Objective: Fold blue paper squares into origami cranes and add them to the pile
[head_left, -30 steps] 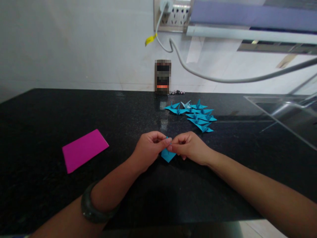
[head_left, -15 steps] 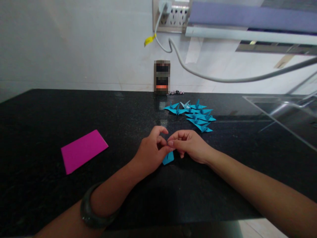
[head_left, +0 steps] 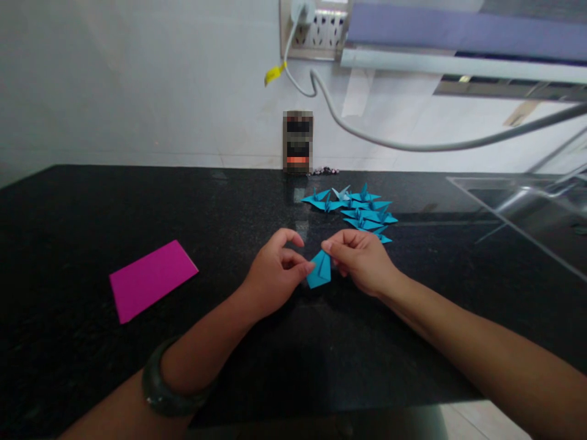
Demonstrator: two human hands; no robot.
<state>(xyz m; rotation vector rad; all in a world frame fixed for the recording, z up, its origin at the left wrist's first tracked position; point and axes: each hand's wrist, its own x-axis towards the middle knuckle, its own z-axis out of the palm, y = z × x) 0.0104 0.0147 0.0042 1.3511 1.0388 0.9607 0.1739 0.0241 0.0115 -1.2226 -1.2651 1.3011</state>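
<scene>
Shifted toward the back edge of the surface (head_left: 257, 373), the folded blue paper (head_left: 323, 272) sits mid-surface, tip pinched by the right hand (head_left: 360, 260), touched by the half-curled left hand (head_left: 279, 269), its hold unclear, the yellow tag (head_left: 274, 74) illegible.

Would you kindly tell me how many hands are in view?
2: left hand at the left edge of the blue folded paper, right hand at its top corner.
</scene>
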